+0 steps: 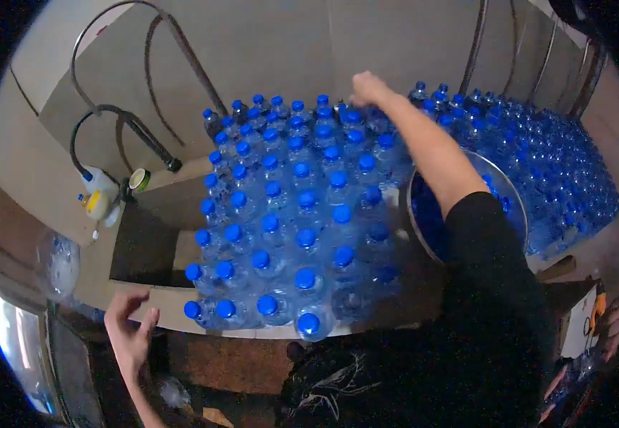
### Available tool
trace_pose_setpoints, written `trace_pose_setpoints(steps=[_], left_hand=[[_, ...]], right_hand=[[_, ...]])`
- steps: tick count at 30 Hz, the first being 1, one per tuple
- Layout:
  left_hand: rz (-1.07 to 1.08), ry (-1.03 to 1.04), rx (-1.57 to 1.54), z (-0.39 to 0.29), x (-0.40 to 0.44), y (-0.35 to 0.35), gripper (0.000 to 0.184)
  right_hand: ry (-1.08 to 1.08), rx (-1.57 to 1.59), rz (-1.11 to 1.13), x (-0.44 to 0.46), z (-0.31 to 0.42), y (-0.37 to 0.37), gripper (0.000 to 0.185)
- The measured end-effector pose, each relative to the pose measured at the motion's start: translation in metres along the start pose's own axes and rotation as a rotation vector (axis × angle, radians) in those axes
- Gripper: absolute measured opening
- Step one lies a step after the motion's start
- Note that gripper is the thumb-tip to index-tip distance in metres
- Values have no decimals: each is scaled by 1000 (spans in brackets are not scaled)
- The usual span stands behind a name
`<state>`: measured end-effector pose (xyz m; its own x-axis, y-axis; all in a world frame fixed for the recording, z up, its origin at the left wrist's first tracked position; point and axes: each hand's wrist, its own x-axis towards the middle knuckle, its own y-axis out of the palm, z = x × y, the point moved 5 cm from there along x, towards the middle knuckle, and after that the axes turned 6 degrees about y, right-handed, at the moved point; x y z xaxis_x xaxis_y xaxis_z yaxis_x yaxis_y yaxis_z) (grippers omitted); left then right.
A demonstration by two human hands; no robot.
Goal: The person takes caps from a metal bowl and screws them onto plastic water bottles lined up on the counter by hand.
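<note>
Rows of clear plastic bottles with blue caps (301, 170) stand upright and close together on the counter in front of me. My right hand (371, 89) is stretched over the back rows, fingers curled closed above the bottles. Whatever may be in those fingers is hidden. Below my right forearm sits a round metal bowl (522, 203) holding blue caps, partly covered by my arm and sleeve. My left hand (132, 328) hangs near the counter's front left edge, thumb and fingers apart with nothing between them. The nearest capped bottle (225, 309) stands to its right, apart from it.
More bottles (552, 164) are packed at the right, several at the back uncapped. A sink basin (145, 246) is sunk into the counter at left, with a curved hose tap (120, 114) behind. A white jug (99, 184) and a tape roll (139, 179) sit by it. Orange-handled scissors (598, 308) lie at right.
</note>
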<state>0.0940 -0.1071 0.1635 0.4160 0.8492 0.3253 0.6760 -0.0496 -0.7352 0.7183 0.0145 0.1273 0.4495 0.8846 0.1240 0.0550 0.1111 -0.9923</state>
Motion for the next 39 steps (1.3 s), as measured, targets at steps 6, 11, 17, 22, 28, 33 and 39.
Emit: trace_pose_setpoints(steps=[6, 11, 17, 22, 28, 33, 39], left_hand=[[213, 625, 189, -131, 121, 72, 32], [272, 994, 535, -233, 205, 159, 42], [390, 977, 633, -281, 231, 279, 44], [379, 903, 614, -276, 247, 328, 45], [301, 1032, 653, -253, 278, 401, 51], [415, 886, 620, -263, 292, 425, 46], [397, 880, 686, -289, 304, 404, 36]], right_hand=[[-157, 216, -236, -56, -19, -44, 43], [5, 228, -305, -224, -98, -99, 36], [94, 190, 234, -299, -153, -1, 40], [9, 271, 252, -337, -129, 40, 43], [-97, 317, 75, -346, -121, 35, 31], [-54, 356, 100, -348, -115, 38, 29], [59, 333, 146, -340, -111, 21, 27]])
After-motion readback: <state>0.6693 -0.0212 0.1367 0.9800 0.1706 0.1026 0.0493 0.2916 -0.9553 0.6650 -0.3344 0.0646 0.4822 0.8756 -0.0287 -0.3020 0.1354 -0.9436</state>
